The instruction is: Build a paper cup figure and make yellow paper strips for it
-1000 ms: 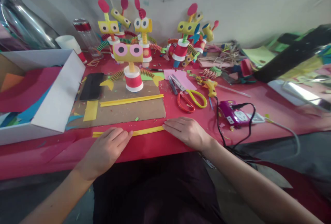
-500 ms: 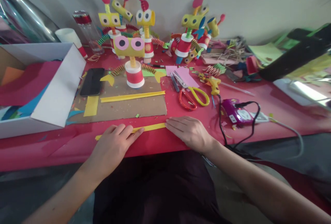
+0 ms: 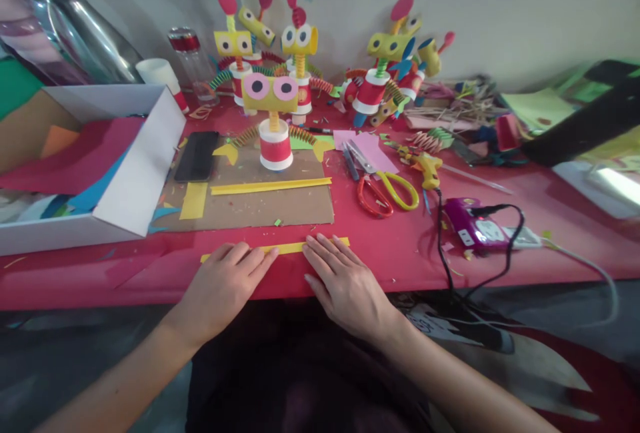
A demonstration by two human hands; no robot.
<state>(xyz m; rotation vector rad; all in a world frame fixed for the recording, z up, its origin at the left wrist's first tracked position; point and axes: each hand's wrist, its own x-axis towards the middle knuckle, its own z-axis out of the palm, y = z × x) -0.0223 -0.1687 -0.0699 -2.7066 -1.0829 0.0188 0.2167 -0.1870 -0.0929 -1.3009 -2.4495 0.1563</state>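
Observation:
A narrow yellow paper strip (image 3: 287, 248) lies along the front of the red table. My left hand (image 3: 227, 283) presses on its left part with the fingers laid over it, and the strip's left end pokes out beyond. My right hand (image 3: 345, 280) rests flat across the right part, fingers stretched, the right end showing past them. Behind it, a second folded yellow strip (image 3: 270, 186) lies on the brown cardboard (image 3: 305, 208). A paper-cup figure (image 3: 276, 146) with pink-ringed eyes and coiled paper arms stands on that cardboard.
Red-and-yellow-handled scissors (image 3: 387, 193), a yellow glue gun (image 3: 427, 170) and a purple power adapter (image 3: 470, 223) with cables sit to the right. At left are a white box (image 3: 135, 166) of coloured paper and a black phone (image 3: 197, 156). Several more cup figures (image 3: 375, 90) stand by the wall.
My right hand has slid left along the strip and turned flatter, uncovering its right end. My left hand stays on the left part. The whole view has shifted slightly.

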